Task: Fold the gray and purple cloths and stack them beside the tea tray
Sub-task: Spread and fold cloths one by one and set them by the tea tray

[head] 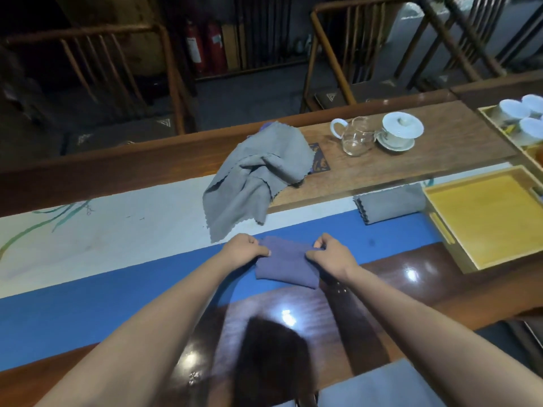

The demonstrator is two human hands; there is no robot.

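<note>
Landmark: yellow tea tray (487,218), wooden, rectangular, raised rim, slot handle on its near-left wall.

Around it:
- Folded gray cloth (388,202) just left of tea tray, touching or nearly touching its left wall; flat rectangle, layered scalloped edges facing left.
- Unfolded gray cloth (255,174) well left of tea tray, crumpled heap, zigzag hem, draped over the edge of a raised wooden board (411,160). Purple scrap (269,125) peeking out at the heap's far side, mostly hidden.
- Beyond tea tray, on the board: clear glass pitcher (357,139) with white handle, then white lidded gaiwan (399,132) on a saucer, touching or nearly so.
- Far right of tea tray: second tray (487,113) with white cups (512,110), partly cut off by frame edge.
- Dark patterned coaster (320,160) half covered by the crumpled heap.

Surface: glossy dark wood tabletop (396,277) with lamp glare; blue-and-white runner (117,259) along it.

Task item: purple cloth (286,262) left and nearer than tea tray, well apart from it, lying on the blue band. Soft matte fabric, folded into a rough rectangle, fold line on the near edge.

Hands: left hand (245,251) pinching the cloth's left edge, fingers curled; right hand (330,254) pinching the right edge, fingers curled. Nothing between purple cloth and tea tray but bare runner.
</note>
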